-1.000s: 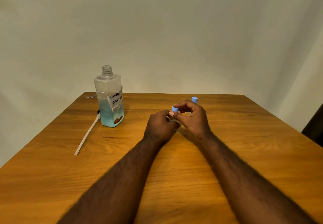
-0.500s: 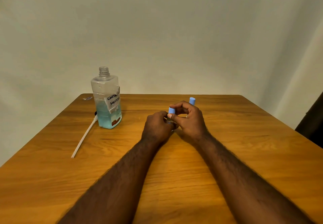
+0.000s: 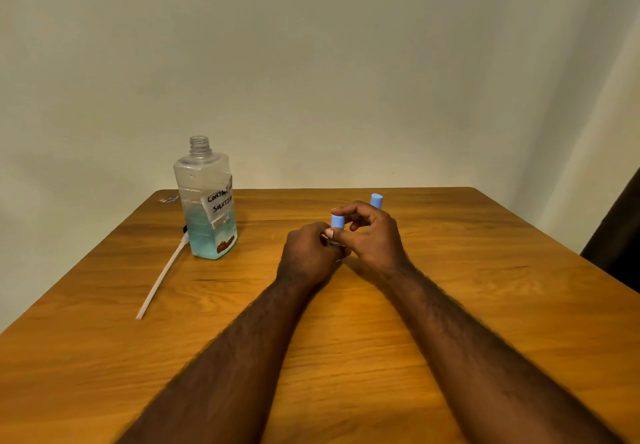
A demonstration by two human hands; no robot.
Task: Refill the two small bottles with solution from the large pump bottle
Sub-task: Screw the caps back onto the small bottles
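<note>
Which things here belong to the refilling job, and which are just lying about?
Job: large bottle; pump tube lying beside it; near small bottle, gripped by left hand and right hand; far small bottle.
Lying about: small scrap at the far left corner.

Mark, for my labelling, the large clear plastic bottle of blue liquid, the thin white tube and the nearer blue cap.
large clear bottle (image 3: 202,232): head view, front wall.
thin white tube (image 3: 161,279): head view, mid-length.
nearer blue cap (image 3: 337,221): head view, side wall.

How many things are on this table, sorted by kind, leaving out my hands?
Large bottle: 1
Small blue-capped bottles: 2
Pump with tube: 1
Small scrap at the far left corner: 1
Total: 5
</note>
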